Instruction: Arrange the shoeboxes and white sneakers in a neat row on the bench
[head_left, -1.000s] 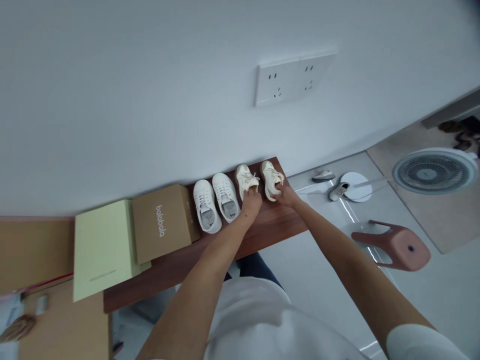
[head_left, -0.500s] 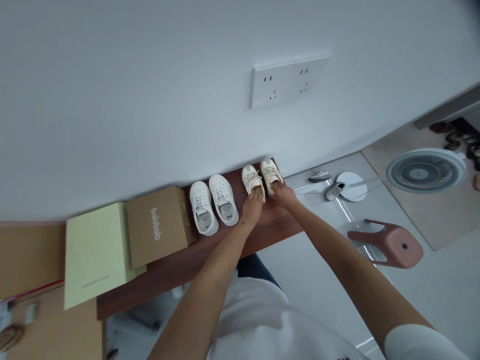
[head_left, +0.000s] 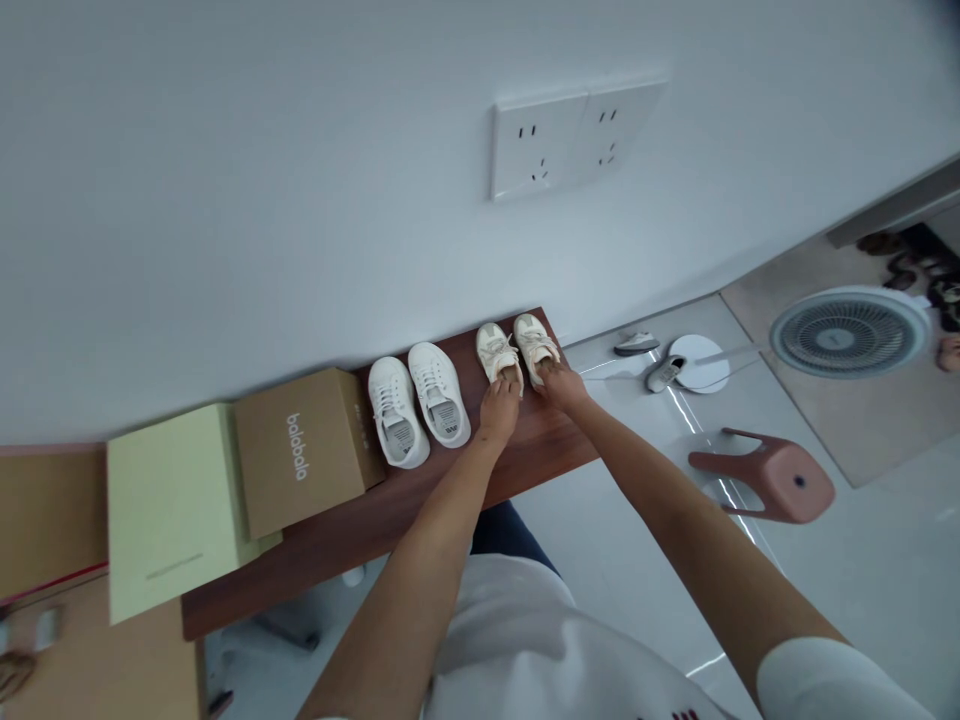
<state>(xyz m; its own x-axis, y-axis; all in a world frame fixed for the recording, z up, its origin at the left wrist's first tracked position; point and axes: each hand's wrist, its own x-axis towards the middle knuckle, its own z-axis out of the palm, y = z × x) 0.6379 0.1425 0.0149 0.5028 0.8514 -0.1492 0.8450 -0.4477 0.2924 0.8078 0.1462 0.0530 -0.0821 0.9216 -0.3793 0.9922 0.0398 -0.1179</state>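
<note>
Plainly, both bare arms are stretched forward, nearly straight, across the near edge of the brown table (head_left: pixel 540 445). The heel of the left cream shoe (head_left: pixel 493 348) is pinched by the left hand (head_left: pixel 500 405), fingers tucked into the opening; the right cream shoe (head_left: pixel 531 335) is gripped likewise by the right hand (head_left: pixel 562 385), its thumb hidden. Past the table's right end, just beside that shoe, floor (head_left: pixel 600 530) is seen. To the left, a gap is left before the larger white shoes (head_left: pixel 429 385). The cream toes are pointed at the far wall (head_left: pixel 337 200).
</note>
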